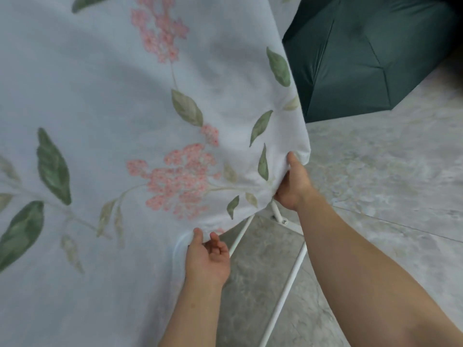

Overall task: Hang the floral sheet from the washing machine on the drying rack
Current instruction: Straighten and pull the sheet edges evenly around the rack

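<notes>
My right hand (pixel 292 184) gripped the sheet (pixel 100 96) edge above the white rack (pixel 283 296); my left hand (pixel 208 259) was loosely open, thumb touching the hem.

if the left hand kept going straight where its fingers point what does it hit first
The floral sheet: the left hand points up and away with its fingertips at the sheet's lower edge, so cloth comes first. The drying rack stands to its right, probably off that line.
</notes>
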